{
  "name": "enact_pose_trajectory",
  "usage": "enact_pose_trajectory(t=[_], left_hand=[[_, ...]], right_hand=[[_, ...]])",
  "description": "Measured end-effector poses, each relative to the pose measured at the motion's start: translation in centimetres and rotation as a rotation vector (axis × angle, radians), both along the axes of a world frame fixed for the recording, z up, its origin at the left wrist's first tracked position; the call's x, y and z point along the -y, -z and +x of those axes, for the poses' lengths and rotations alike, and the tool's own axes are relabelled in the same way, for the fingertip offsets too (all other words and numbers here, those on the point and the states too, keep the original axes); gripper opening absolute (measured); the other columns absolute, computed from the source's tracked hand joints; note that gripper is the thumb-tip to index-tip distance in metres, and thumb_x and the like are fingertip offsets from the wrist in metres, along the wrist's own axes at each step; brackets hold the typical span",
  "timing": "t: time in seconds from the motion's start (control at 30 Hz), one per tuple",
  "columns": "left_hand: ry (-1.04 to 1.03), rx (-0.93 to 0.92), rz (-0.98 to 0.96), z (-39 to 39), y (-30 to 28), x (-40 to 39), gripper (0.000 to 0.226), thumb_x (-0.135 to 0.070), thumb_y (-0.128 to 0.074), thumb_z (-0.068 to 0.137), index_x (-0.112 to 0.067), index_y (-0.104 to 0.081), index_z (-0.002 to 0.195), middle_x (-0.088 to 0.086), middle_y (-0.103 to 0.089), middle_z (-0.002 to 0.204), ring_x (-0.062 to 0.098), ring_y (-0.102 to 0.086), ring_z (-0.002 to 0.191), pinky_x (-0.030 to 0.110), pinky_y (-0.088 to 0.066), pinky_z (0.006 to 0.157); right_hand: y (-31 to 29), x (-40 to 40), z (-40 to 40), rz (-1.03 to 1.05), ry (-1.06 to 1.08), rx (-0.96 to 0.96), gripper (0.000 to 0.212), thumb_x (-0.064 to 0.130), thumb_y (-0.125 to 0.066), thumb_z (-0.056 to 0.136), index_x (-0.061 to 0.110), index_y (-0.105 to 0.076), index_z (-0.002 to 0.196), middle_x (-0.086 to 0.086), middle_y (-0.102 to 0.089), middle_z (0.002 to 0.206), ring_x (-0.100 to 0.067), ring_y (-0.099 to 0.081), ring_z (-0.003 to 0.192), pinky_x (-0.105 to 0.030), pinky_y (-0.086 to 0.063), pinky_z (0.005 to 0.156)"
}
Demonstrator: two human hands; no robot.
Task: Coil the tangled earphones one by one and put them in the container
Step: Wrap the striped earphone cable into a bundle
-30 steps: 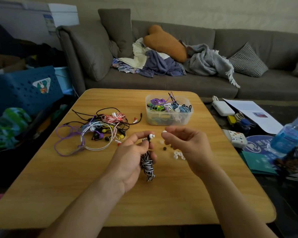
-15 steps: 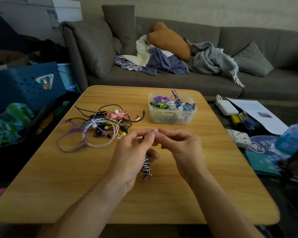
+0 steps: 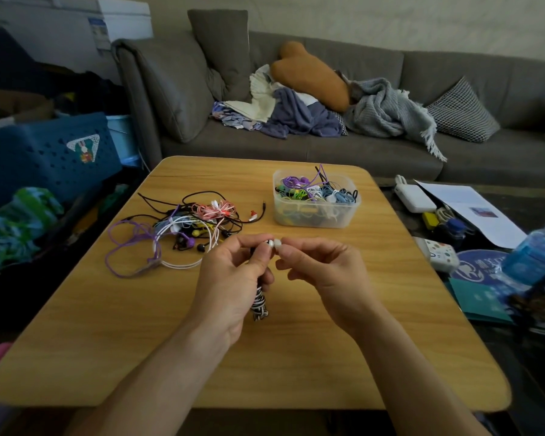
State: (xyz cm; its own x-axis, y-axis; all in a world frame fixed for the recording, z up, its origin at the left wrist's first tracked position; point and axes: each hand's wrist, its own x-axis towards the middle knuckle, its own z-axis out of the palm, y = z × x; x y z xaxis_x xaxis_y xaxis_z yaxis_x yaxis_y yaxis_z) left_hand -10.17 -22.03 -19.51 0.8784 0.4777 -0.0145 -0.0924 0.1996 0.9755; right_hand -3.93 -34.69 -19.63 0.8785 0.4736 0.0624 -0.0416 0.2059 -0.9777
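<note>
On the wooden table [image 3: 296, 357] before the sofa, the left hand [image 3: 233, 284] grips the coiled striped earphone [image 3: 260, 305] hanging upright, right hand [image 3: 321, 272] pinching its white bud [image 3: 277, 243], container [image 3: 317, 215] straight ahead.

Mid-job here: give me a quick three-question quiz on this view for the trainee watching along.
1. True or false: the black-and-white striped earphones already lie in the clear container.
2. Which hand grips the striped bundle? A) left hand B) right hand C) neither
3. Fill in: the tangled pile of earphones lies on the wooden table, to the ______ of the container as the camera sees it.

Key
1. False; they are held above the table.
2. A; the right hand pinches a small white earbud piece at the top.
3. left
</note>
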Motion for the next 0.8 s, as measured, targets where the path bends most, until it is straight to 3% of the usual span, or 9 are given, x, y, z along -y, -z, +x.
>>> enact_pose_trajectory(t=[0.23, 0.5, 0.63, 0.8], left_hand=[[0.025, 0.071, 0.362, -0.6, -0.2, -0.2, 0.012, -0.007, -0.063, 0.092, -0.016, -0.069, 0.096, 0.003, -0.057, 0.057, 0.010, -0.052, 0.051, 0.025, -0.046, 0.051], [0.055, 0.037, 0.370, -0.7, -0.2, -0.2, 0.018, -0.013, -0.064, 0.092, -0.027, -0.071, 0.101, 0.005, -0.059, 0.060, 0.011, -0.056, 0.051, 0.029, -0.050, 0.053], [0.053, 0.033, 0.374, -0.8, -0.2, -0.3, 0.013, -0.013, -0.065, 0.091, -0.024, -0.071, 0.096, 0.005, -0.060, 0.057, 0.010, -0.056, 0.051, 0.025, -0.050, 0.054], [0.073, 0.044, 0.385, -0.8, -0.2, -0.2, 0.014, -0.008, -0.065, 0.090, -0.021, -0.070, 0.093, -0.001, -0.060, 0.058, 0.011, -0.055, 0.049, 0.024, -0.049, 0.053]], right_hand=[[-0.7, 1.2, 0.3, -0.036, -0.028, 0.097, 0.029, 0.006, -0.074, 0.076, 0.001, -0.070, 0.103, -0.017, -0.075, 0.081, -0.021, -0.072, 0.072, -0.028, -0.057, 0.065], [-0.8, 1.9, 0.4, -0.049, -0.071, 0.078, 0.022, 0.000, -0.075, 0.070, 0.001, -0.074, 0.093, -0.021, -0.075, 0.085, -0.026, -0.073, 0.075, -0.031, -0.060, 0.072], [-0.9, 2.1, 0.3, -0.024, -0.123, 0.038, 0.022, 0.002, -0.073, 0.070, 0.008, -0.078, 0.091, -0.020, -0.075, 0.090, -0.027, -0.074, 0.081, -0.030, -0.060, 0.075], [-0.9, 2.0, 0.3, -0.030, -0.106, 0.032, 0.021, 0.005, -0.071, 0.072, 0.004, -0.076, 0.092, -0.020, -0.075, 0.087, -0.025, -0.074, 0.077, -0.030, -0.060, 0.072]])
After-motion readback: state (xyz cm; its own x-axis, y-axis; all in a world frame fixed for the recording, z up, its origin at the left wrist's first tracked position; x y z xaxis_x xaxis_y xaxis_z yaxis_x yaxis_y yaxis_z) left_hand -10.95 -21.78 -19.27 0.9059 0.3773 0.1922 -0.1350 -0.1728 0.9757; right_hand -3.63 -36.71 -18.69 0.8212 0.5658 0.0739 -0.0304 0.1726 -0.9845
